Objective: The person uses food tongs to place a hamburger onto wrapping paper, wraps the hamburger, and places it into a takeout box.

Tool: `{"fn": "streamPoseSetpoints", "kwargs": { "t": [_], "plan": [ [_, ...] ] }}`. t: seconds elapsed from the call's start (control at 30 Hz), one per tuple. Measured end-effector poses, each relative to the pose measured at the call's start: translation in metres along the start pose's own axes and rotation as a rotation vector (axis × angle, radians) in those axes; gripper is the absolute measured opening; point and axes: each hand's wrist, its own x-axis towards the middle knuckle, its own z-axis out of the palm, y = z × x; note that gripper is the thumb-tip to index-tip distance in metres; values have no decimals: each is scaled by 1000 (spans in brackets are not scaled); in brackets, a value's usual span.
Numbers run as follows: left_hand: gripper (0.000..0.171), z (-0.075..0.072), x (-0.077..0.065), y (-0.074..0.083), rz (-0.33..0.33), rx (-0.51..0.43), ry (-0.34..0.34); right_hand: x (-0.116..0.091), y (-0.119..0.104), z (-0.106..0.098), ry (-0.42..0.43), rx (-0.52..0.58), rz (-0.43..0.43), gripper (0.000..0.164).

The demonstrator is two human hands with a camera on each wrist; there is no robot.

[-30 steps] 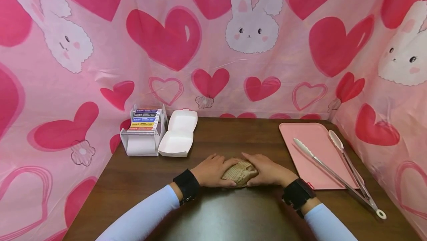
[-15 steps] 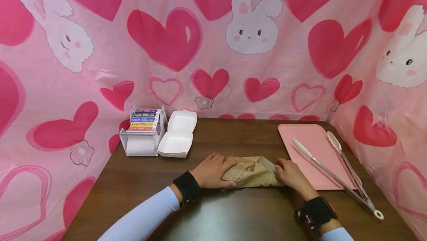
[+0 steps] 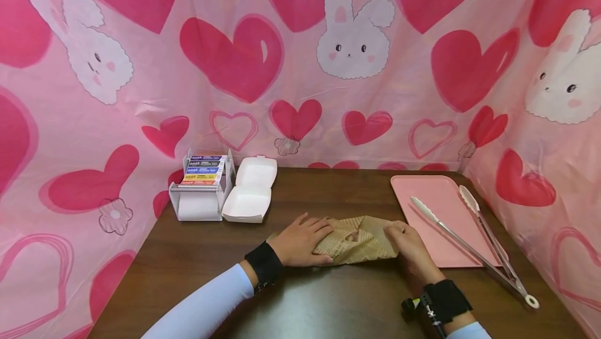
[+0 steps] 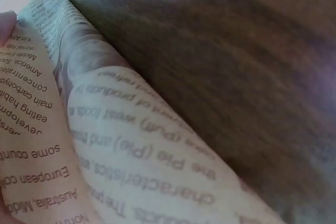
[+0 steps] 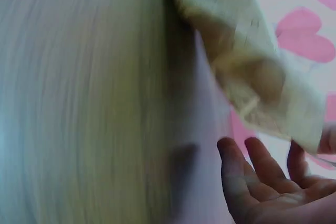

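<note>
A brown wrapping paper [image 3: 354, 242] printed like newsprint lies on the table, folded over in the middle and spread out to the right. Whatever it may enclose is hidden. My left hand [image 3: 302, 242] holds the folded left part, with the thumb along the near side and the fingers over the top. At the other end, my right hand [image 3: 408, 245] pinches the raised edge of the paper. In the right wrist view, the paper's corner [image 5: 307, 124] is between the thumb and a finger, while the other fingers are spread apart. Printed folds fill the left wrist view.
An open white takeaway box [image 3: 247, 202] stands at the back left beside a white dispenser [image 3: 199, 206] of coloured label rolls. On the right, long metal tongs [image 3: 469, 242] lie across a pink tray [image 3: 432, 188]. A pink heart-patterned sheet surrounds the table [image 3: 310, 297].
From gripping the bundle's right side, my right hand has moved right, and the paper now spreads out that way with its edge lifted. My left hand stays almost in place.
</note>
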Motion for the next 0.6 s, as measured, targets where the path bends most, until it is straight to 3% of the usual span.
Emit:
{"fn": "streamPoseSetpoints", "kwargs": {
  "t": [0.1,0.17,0.3,0.43,0.6],
  "plan": [
    [83,1,0,1,-3,-14,-19,-1,-2,9,-8,323,55,12],
    [82,2,0,2,-5,-24,-23,-3,-3,16,-45,492,85,15],
    [81,6,2,4,-4,-42,-25,-9,-7,25,-127,658,73,20],
    [80,9,3,5,-22,-64,-30,-15,-18,30,-184,705,14,16],
    [79,4,2,4,-41,-81,-30,-25,-44,42,-129,455,-37,11]
  ]
}}
